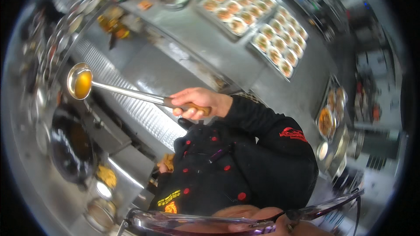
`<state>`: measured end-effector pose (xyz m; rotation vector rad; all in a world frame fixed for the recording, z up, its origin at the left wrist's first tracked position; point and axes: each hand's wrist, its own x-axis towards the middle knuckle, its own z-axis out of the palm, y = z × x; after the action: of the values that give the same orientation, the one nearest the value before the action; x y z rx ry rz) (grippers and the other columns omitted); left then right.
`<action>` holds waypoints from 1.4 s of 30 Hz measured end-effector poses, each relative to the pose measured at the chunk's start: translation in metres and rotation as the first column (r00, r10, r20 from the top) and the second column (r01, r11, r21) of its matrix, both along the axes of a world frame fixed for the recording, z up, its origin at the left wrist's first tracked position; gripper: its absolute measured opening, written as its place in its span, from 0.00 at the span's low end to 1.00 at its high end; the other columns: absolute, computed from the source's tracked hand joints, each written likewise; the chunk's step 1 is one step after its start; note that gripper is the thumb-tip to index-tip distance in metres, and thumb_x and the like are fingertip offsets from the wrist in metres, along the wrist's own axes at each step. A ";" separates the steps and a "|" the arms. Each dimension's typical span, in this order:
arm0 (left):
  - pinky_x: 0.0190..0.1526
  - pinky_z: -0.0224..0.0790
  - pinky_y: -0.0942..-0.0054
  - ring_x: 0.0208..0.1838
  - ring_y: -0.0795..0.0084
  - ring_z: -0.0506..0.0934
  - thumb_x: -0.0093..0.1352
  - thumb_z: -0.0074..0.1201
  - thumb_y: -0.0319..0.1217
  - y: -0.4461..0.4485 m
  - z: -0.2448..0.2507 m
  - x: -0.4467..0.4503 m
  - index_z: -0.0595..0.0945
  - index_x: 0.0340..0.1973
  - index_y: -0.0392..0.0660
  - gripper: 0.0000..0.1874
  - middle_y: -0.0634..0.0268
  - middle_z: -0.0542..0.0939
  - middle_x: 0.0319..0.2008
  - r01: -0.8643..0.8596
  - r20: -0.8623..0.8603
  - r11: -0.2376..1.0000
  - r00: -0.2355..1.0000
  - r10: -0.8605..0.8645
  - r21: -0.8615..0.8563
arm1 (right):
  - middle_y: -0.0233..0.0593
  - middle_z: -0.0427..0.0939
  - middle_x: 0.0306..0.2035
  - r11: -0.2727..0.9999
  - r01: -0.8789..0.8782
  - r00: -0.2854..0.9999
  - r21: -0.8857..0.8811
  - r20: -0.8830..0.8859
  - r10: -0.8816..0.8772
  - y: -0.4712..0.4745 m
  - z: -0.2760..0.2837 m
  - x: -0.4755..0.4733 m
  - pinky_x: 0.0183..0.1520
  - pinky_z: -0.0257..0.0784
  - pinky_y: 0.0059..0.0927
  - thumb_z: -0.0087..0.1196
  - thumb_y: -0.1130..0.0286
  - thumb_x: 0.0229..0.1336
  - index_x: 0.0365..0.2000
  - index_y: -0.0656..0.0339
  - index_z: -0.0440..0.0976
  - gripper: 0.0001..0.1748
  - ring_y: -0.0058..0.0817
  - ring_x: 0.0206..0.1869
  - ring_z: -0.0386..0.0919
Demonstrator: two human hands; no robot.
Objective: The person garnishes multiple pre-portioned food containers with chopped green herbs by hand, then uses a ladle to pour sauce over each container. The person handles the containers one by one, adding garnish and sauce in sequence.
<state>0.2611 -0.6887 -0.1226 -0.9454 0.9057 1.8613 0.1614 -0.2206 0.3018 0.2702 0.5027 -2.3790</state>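
My right hand [197,103] grips the wooden end of a long-handled steel ladle [131,94], held out to the left. Its round bowl holds a golden liquid [83,83] that looks like oil. Below the bowl in the picture sits a dark wok [70,147] with a shiny, wet-looking inside. My left hand [163,168] is low beside my black jacket, mostly hidden by it, and closed on a yellow-brown cloth [168,160]. A second yellow cloth [107,177] lies near the wok, next to a shiny round metal container [103,190].
Two trays of small filled white dishes, one tray [226,29] behind the other tray [288,78], stand on a steel counter [210,49]. A ribbed steel strip [131,114] runs before me. Several seasoning bowls [75,23] line the far left. Foil food containers [326,121] stand at right.
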 end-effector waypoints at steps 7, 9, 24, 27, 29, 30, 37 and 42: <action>0.53 0.73 0.60 0.50 0.56 0.79 0.73 0.38 0.41 0.079 -0.002 -0.066 0.74 0.56 0.39 0.23 0.50 0.79 0.49 0.503 -0.358 0.856 0.783 -0.509 -0.115 | 0.39 0.69 0.31 0.824 0.464 0.849 0.326 0.102 -0.519 0.121 0.006 0.189 0.11 0.55 0.14 0.45 0.71 0.67 0.54 0.62 0.61 0.17 0.14 0.18 0.63; 0.53 0.73 0.60 0.51 0.56 0.78 0.73 0.36 0.40 0.118 0.003 -0.078 0.73 0.58 0.39 0.24 0.50 0.78 0.51 0.631 -0.575 0.725 0.496 -0.650 -0.276 | 0.38 0.69 0.31 0.765 0.506 0.792 0.397 0.137 -0.595 0.144 -0.001 0.240 0.12 0.56 0.14 0.45 0.71 0.67 0.56 0.64 0.60 0.19 0.14 0.18 0.64; 0.52 0.74 0.57 0.52 0.53 0.78 0.72 0.43 0.36 0.349 0.128 -0.048 0.70 0.58 0.37 0.23 0.51 0.76 0.53 0.594 -0.101 0.680 0.717 -0.690 -0.430 | 0.33 0.70 0.28 0.371 0.689 0.280 0.623 0.243 -0.929 0.202 -0.039 0.478 0.15 0.56 0.13 0.48 0.69 0.65 0.58 0.65 0.63 0.23 0.13 0.18 0.62; 0.48 0.76 0.59 0.49 0.54 0.79 0.71 0.44 0.36 0.367 0.147 -0.045 0.72 0.56 0.35 0.22 0.50 0.77 0.50 0.606 -0.087 0.624 0.680 -0.728 -0.493 | 0.33 0.70 0.28 0.361 0.682 0.252 0.637 0.259 -0.933 0.201 -0.050 0.492 0.15 0.56 0.14 0.48 0.69 0.65 0.59 0.64 0.63 0.23 0.14 0.18 0.62; 0.45 0.77 0.60 0.47 0.55 0.80 0.71 0.45 0.36 0.371 0.147 -0.044 0.73 0.55 0.35 0.21 0.50 0.78 0.49 0.617 -0.091 0.667 0.702 -0.706 -0.418 | 0.33 0.70 0.28 0.361 0.680 0.239 0.638 0.272 -0.932 0.201 -0.055 0.499 0.15 0.57 0.15 0.48 0.70 0.65 0.59 0.63 0.63 0.23 0.14 0.18 0.62; 0.45 0.78 0.61 0.46 0.56 0.80 0.71 0.45 0.37 0.372 0.144 -0.045 0.73 0.54 0.36 0.21 0.51 0.78 0.48 0.626 -0.070 0.664 0.703 -0.707 -0.409 | 0.33 0.70 0.28 0.360 0.683 0.234 0.636 0.276 -0.932 0.201 -0.057 0.501 0.15 0.56 0.15 0.48 0.70 0.65 0.59 0.62 0.63 0.24 0.14 0.17 0.62; 0.47 0.76 0.61 0.47 0.57 0.80 0.72 0.43 0.40 0.367 0.122 -0.054 0.72 0.56 0.38 0.22 0.53 0.78 0.49 0.593 -0.109 0.762 0.766 -0.633 -0.258 | 0.32 0.70 0.28 0.344 0.672 0.227 0.656 0.259 -0.939 0.235 -0.069 0.498 0.15 0.56 0.15 0.49 0.70 0.64 0.61 0.61 0.62 0.25 0.14 0.18 0.63; 0.66 0.56 0.65 0.69 0.59 0.63 0.70 0.41 0.35 0.356 0.118 -0.061 0.65 0.65 0.41 0.27 0.53 0.61 0.68 0.725 -0.213 0.581 0.543 -0.812 -0.370 | 0.32 0.70 0.28 0.273 0.617 0.227 0.738 0.166 -0.960 0.292 -0.077 0.486 0.14 0.57 0.13 0.49 0.70 0.65 0.60 0.63 0.63 0.24 0.13 0.17 0.64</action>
<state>0.2004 -0.3331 -0.0042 -0.1934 1.5107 1.1364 0.6469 0.0713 0.2248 2.0379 0.8359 -2.8005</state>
